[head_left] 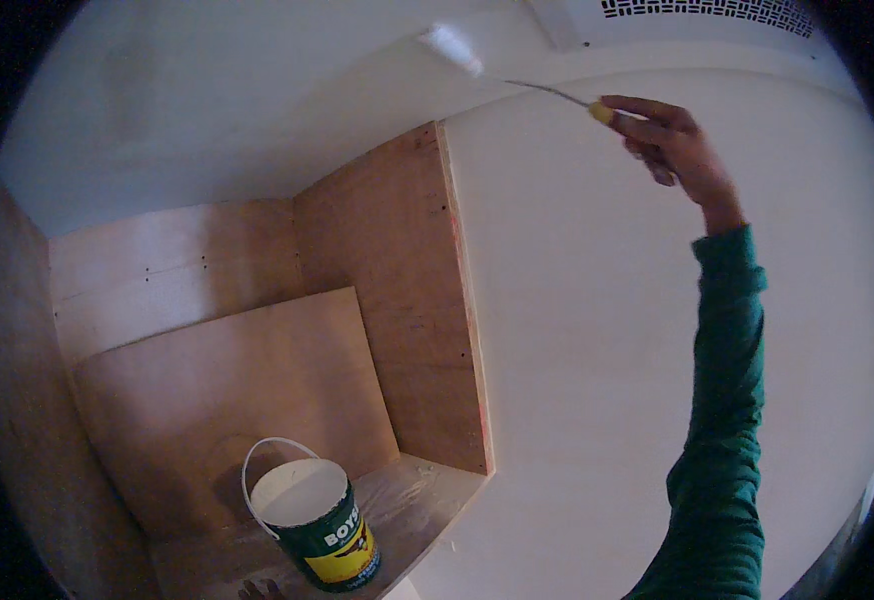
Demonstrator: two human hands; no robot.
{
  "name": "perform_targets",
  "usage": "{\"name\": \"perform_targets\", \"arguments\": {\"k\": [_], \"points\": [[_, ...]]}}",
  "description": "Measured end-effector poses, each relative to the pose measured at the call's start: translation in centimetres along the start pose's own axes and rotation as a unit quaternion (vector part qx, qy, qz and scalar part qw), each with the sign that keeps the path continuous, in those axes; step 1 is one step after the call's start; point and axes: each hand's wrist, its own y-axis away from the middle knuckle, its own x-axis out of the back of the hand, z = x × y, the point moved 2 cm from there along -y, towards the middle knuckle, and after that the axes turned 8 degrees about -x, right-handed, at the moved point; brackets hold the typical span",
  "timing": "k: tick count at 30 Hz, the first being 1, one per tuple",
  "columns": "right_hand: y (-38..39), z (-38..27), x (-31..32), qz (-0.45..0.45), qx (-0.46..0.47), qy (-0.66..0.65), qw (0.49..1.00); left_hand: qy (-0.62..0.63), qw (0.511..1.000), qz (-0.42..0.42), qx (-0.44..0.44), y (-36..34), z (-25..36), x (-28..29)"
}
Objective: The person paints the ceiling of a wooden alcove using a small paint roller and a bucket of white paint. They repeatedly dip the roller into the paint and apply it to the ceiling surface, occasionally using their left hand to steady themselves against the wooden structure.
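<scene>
My right hand (662,150), at the end of a raised arm in a green sleeve, is closed round the yellow handle of a small paint roller (547,90). The white roller head (454,50), smeared by motion, is up against the pale ceiling (287,80). Only the fingertips of my left hand (260,590) show at the lower edge, apart and lying on the wooden shelf, close to the paint bucket. That green and yellow bucket (329,545) stands upright with its white handle raised; its inside looks white.
A plywood recess (387,270) surrounds the bucket, with a loose plywood sheet (247,400) leaning at its back. To the right is a broad white wall (577,300). A vent with a patterned grille (707,12) is set overhead. The shelf's front edge (447,520) runs beside the bucket.
</scene>
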Motion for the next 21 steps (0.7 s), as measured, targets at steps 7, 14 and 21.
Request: {"name": "perform_targets", "arguments": {"k": [7, 14, 21], "points": [[3.6, -0.1, 6.5, 0.035, -0.014, -0.022, 0.999, 0.117, 0.992, -0.034, 0.022, -0.7, 0.2, 0.9], [3.1, -0.9, 4.4, 0.027, -0.012, -0.016, 0.999, 0.158, 0.986, 0.06, -0.002, 0.0, -0.8, -0.2], [-2.4, -1.3, -6.8, -0.046, 0.004, 0.014, 0.999, 0.14, 0.989, 0.04, 0.009, 0.0, -1.0, -0.4]]}}
